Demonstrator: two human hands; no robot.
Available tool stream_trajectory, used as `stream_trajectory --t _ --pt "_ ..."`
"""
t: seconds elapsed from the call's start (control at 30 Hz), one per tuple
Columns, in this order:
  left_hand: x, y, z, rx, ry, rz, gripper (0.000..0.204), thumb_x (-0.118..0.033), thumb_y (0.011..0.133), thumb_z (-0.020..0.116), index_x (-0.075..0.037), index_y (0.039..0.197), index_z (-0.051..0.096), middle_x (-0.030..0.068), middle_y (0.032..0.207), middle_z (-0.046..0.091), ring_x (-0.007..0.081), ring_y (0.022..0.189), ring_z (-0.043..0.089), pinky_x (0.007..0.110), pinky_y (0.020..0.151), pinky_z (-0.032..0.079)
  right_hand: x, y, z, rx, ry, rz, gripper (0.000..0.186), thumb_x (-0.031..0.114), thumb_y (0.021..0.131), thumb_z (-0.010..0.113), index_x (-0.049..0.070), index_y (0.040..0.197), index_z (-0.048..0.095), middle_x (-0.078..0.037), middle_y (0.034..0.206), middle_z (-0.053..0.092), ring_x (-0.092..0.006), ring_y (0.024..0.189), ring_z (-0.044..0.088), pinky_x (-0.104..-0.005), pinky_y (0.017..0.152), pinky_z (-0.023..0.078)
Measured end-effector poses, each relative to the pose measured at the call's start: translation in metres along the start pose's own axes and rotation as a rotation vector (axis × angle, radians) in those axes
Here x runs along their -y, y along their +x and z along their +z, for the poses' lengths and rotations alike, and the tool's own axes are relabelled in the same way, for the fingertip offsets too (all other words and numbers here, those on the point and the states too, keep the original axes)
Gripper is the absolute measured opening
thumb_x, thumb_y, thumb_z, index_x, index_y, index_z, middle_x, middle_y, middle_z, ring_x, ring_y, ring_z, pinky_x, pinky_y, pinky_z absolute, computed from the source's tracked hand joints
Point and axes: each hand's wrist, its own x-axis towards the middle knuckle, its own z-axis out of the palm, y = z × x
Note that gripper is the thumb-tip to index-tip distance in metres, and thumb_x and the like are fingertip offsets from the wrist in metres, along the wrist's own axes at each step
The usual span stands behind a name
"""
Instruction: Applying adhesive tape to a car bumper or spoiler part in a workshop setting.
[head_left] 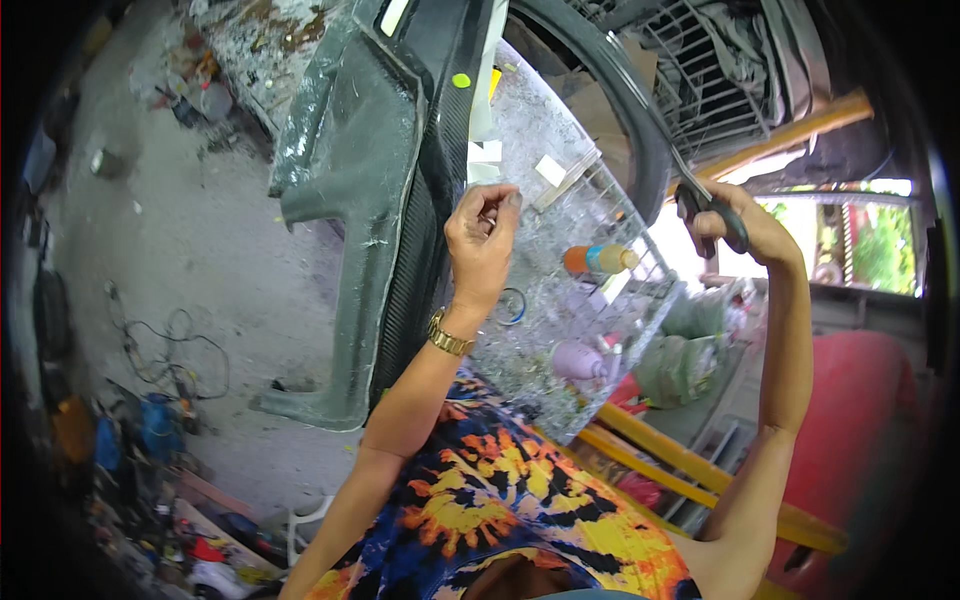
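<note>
My right hand [750,225] is raised at the right, with its fingers through the black handles of a pair of scissors [738,228]. The long blades point up and to the left. My left hand [484,232] is curled in a pinch beside a large dark carbon-fibre panel [385,150]; whether anything thin lies between its fingertips I cannot make out. Just beyond it, white strips [484,155] lie along the panel's edge. A yellow-green spot [461,80] sits on the panel. A small white piece [549,170] lies on the table.
The speckled worktable [530,240] holds an orange drink bottle [598,260], a lilac bottle [578,360] and a ring [512,306]. A dark curved part [650,130] stands behind. Yellow bars [660,455] run at the lower right. A cable [175,345] lies on the floor.
</note>
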Motion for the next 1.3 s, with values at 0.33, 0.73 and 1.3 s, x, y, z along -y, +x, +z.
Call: stream_trajectory --t 0.33,0.73,1.3 --pt "-0.010 -0.020 -0.017 0.144 0.736 0.358 0.006 -0.001 0.086 0.064 0.001 0.091 0.064 0.0044 0.074 0.050 0.0106 0.062 0.046 0.025 0.056 0.038 -0.165 0.105 0.213 -0.570 0.373 0.091 0.045 0.049 0.079 0.072 0.005 0.079 0.060 -0.003 0.058 0.057 -0.0118 0.054 0.057 -0.0267 0.050 0.042" --pt "-0.007 0.012 -0.021 0.069 1.140 0.427 0.034 0.002 0.081 0.063 0.003 0.115 0.056 0.0055 0.088 0.052 0.0139 0.072 0.048 0.028 0.066 0.044 -0.235 0.137 0.297 -0.509 -0.104 0.323 0.044 0.027 0.076 0.073 -0.003 0.104 0.058 -0.023 0.103 0.065 -0.0377 0.098 0.063 -0.0456 0.083 0.050" --pt "-0.041 -0.085 -0.047 0.193 0.963 0.153 0.011 0.004 0.090 0.056 0.002 0.100 0.061 0.0017 0.098 0.053 0.0068 0.082 0.048 0.020 0.074 0.040 -0.081 0.234 0.213 -0.682 0.653 -0.749 0.021 0.010 0.079 0.072 0.005 0.099 0.068 -0.007 0.094 0.060 -0.0182 0.079 0.060 -0.0308 0.073 0.048"
